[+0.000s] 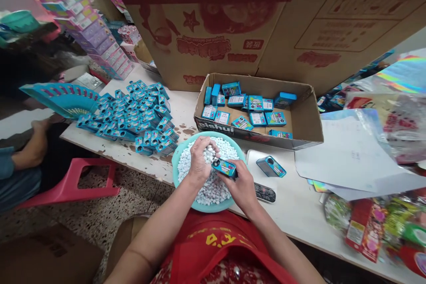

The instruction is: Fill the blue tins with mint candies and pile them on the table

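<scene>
My left hand [199, 159] is cupped around a handful of small white candies [209, 154], close to the round hole in a blue candy box [226, 167]. That box is tilted in the grip of my right hand [242, 185], its hole facing my left hand. Both hands are over a turquoise bowl [175, 173] filled with more of the white pieces. Right of the bowl lies another blue box [271, 167] with a dark hole in its end. Whether any candies are inside the held box, I cannot tell.
An open cardboard tray [302, 115] behind the bowl holds several blue boxes. Many more blue boxes [133, 111] are packed together at left. A tall carton [213, 22] blocks the back. White sheets [349, 155] lie at right. Another person's arm [31, 148] and a red stool [71, 186] are left.
</scene>
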{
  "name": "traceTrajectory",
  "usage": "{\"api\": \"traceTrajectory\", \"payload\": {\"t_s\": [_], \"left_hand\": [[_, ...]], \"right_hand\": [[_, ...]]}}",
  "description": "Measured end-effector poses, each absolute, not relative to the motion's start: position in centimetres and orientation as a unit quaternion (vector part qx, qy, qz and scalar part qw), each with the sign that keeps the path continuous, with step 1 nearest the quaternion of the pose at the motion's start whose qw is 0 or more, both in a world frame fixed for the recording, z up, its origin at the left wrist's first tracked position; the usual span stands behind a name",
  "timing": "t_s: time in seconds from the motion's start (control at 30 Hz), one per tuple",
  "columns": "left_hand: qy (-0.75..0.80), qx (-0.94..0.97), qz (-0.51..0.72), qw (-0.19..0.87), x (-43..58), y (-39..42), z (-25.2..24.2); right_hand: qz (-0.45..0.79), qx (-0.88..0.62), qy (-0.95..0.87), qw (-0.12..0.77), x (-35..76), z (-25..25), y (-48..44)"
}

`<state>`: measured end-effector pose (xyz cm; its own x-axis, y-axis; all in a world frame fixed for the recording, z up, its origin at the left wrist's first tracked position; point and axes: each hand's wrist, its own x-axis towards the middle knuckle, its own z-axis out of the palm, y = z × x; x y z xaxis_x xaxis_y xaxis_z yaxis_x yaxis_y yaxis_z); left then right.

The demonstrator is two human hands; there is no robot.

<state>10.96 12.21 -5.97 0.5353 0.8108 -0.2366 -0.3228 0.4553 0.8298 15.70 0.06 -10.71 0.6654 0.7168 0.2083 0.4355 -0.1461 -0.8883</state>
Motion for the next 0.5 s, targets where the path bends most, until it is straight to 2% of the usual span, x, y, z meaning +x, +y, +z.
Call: {"api": "traceTrajectory", "payload": {"t_s": [0.5], "left_hand": [[0.342, 0.417, 0.365, 0.759, 11.2, 12.5, -7.0]], "right_hand": [[0.145, -0.758, -0.382, 0.508, 15.4, -10.3, 0.7]]}}
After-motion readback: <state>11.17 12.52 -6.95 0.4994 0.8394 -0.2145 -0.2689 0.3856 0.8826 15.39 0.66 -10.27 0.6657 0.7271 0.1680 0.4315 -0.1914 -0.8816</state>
